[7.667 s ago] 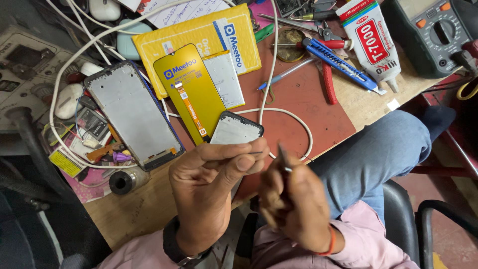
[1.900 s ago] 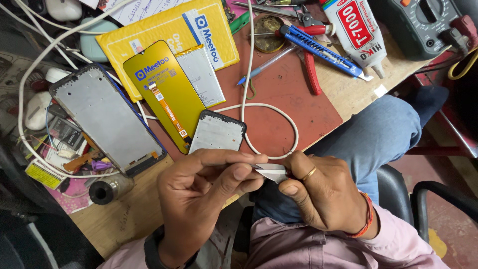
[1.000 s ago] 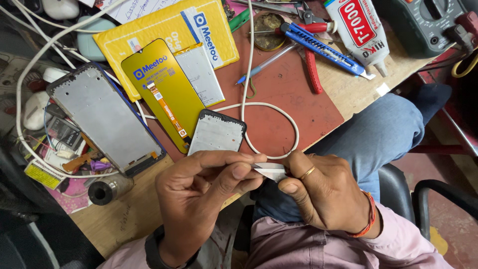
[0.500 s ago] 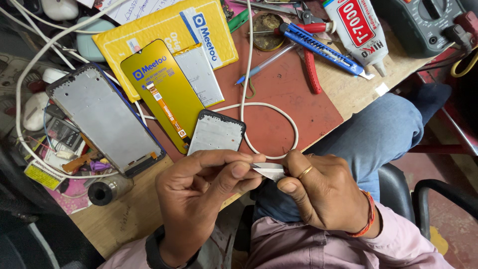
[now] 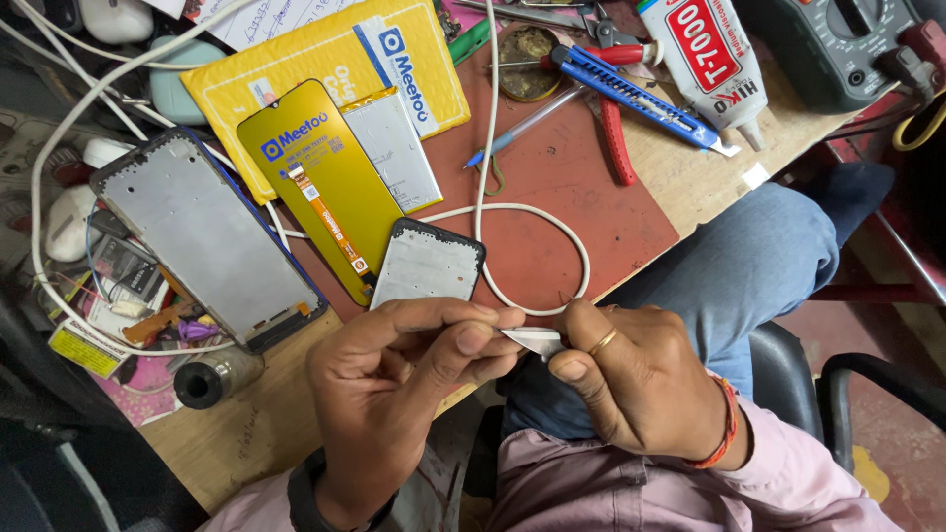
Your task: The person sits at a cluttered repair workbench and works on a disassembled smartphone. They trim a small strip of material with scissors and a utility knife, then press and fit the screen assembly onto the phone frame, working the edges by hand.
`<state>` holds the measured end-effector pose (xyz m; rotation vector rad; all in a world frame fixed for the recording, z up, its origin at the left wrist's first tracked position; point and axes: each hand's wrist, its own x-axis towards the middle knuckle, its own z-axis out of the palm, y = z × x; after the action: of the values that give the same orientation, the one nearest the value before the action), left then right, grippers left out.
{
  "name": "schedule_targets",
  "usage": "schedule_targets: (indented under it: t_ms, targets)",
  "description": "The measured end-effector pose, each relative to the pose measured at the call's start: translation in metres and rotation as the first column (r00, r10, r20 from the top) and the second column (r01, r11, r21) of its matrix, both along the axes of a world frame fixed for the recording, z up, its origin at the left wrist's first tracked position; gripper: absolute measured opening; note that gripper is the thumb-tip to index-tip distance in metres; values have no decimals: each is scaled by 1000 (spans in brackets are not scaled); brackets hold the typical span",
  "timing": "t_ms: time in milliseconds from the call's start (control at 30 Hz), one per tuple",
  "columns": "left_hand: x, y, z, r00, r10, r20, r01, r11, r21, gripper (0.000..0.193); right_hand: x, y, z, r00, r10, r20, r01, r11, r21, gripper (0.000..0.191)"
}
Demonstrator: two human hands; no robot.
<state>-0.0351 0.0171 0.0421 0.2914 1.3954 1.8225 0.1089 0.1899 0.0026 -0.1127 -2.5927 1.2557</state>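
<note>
Right between the 2 hands, just off the near edge of the tabletop [image 5: 246, 433], sits a small white strip [image 5: 532, 340]; its long axis runs left-right, its pointed end toward the left hand [image 5: 404, 384]; the left hand's thumb and forefinger pinch that tip; the right hand [image 5: 631, 384], closed, pinches the other end; both equally near.

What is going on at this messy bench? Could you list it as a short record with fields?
Setting: wooden workbench with a red mat
Left hand: holds a phone frame
Right hand: pinches a small white piece with the left fingertips
Nearby: yellow screen panel, larger phone frame, white cable, glue tube, blue knife
</note>
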Motion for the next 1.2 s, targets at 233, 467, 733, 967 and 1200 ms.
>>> schedule_targets:
  t_ms: [233, 467, 733, 967, 1200]
  targets:
    - [0, -1, 0, 1000, -8, 14, 8, 1000, 2, 16, 0, 3, 4, 999, 46, -22, -47, 999, -16, 28]
    - [0, -2, 0, 999, -21, -29, 21, 1000, 8, 16, -3, 3, 9, 999, 40, -23, -40, 999, 19, 26]
    - [0, -1, 0, 1000, -9, 18, 9, 1000, -5, 16, -5, 3, 12, 1000, 17, -5, -16, 998, 69, 29]
    - [-1, -1, 0, 1000, -21, 10, 21, 1000, 2, 16, -5, 4, 13, 1000, 20, -3, -20, 998, 65, 29]
    - [-2, 0, 1, 998, -26, 49, 25, 1000, 3, 19, -7, 5, 16, 1000, 11, 8, -11, 997, 75, 26]
